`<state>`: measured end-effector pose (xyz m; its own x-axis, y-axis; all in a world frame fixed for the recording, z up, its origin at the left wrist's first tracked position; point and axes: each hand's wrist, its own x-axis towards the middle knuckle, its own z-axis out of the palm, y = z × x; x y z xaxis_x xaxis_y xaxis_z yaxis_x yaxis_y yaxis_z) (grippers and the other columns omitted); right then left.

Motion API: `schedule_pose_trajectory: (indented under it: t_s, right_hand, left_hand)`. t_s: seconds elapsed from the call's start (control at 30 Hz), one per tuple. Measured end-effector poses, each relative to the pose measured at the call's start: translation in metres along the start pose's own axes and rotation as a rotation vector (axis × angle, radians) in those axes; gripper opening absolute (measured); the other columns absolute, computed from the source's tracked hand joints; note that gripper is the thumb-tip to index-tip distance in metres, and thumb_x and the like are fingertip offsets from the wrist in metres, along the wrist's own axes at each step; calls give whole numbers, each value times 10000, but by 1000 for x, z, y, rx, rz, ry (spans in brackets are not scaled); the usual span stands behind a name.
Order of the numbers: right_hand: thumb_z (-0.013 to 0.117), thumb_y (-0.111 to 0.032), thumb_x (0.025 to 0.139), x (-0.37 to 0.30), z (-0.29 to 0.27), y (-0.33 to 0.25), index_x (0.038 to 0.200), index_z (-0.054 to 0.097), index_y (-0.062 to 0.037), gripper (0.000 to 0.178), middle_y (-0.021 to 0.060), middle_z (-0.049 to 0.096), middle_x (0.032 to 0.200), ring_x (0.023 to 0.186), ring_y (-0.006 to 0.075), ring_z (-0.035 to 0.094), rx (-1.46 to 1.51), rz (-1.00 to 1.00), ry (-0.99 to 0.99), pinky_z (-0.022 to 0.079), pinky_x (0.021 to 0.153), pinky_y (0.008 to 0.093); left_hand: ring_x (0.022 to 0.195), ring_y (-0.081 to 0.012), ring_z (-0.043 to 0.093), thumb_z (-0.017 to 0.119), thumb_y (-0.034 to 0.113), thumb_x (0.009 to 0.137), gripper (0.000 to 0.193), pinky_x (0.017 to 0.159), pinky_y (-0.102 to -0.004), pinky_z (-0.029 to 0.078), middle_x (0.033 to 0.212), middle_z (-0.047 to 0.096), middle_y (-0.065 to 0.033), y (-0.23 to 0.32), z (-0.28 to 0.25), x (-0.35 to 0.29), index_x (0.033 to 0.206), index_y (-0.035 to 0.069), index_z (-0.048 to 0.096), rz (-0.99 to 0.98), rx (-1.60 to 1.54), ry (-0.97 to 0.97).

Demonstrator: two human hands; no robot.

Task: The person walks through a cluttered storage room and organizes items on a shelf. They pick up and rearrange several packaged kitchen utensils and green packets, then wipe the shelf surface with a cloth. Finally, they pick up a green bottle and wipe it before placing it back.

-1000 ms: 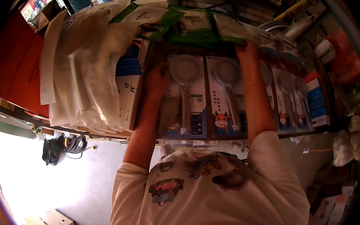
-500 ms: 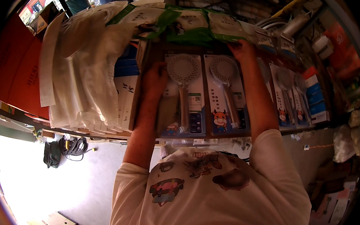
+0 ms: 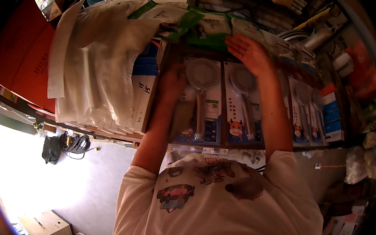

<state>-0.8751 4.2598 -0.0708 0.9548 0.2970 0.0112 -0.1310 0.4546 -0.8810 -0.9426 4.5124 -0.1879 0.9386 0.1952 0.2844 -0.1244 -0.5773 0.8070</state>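
Two shower heads in clear packaging, a left one (image 3: 203, 73) and a right one (image 3: 243, 80), stand upright side by side on the shelf before me. My left hand (image 3: 173, 81) is in shadow at the left edge of the left package, its fingers too dark to make out. Over the top of the right package, my right hand (image 3: 250, 55) is open, fingers stretched and apart, holding nothing. Its fingertips are nearest to a row of green-and-white packets (image 3: 210, 32) lying behind. My right forearm covers part of the right package.
Large clear plastic bags (image 3: 100, 62) lie over white-and-blue boxes (image 3: 144, 92) on the left, beside a red box (image 3: 25, 64). More packaged shower heads (image 3: 299, 104) and blue-white boxes (image 3: 331, 110) stand on the right. A coiled black cable (image 3: 76, 144) is on the floor.
My right hand has lifted off the packet's edge, moved slightly up and left, and opened out. My left hand stays beside the left package. The whole view has shifted a little.
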Motion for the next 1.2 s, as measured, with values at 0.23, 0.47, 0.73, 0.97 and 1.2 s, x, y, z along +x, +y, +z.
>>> schedule_pose_trajectory:
  t_s: [0.23,0.47,0.73,0.97,1.2]
  right_hand:
    - [594,-180,895,94,53,61,1240,464,79,451,265,506,1247,1137,355,535,12,178,26,459,990,430]
    - [651,-130,831,137,83,83,1135,533,18,358,209,566,1082,950,342,612,-110,172,81,550,832,448]
    - [674,-66,794,150,87,85,1019,566,-16,255,122,574,974,911,315,611,131,293,111,523,883,510]
    - [582,-8,830,134,81,82,985,545,-27,160,103,570,945,738,237,565,481,185,-140,420,987,603]
    - [577,-79,865,115,48,61,1051,545,-21,197,136,591,1088,980,294,586,492,25,-166,433,972,557]
  left_hand:
    - [837,-314,660,564,141,839,264,746,-380,508,910,672,-165,-1,2,1,1092,97,622,-20,36,8]
    - [873,-331,654,565,139,833,268,771,-387,505,930,665,-186,6,-3,-1,1091,94,624,-4,15,-17]
    - [878,-327,656,562,155,836,281,776,-388,506,925,668,-182,5,-2,-1,1104,104,628,3,37,-7]
    - [939,-361,631,557,249,855,332,813,-438,501,1001,655,-201,1,-1,3,1171,165,613,-87,124,-90]
    - [953,-353,634,560,230,846,328,819,-422,502,996,665,-178,-12,5,6,1165,181,613,-4,96,-69]
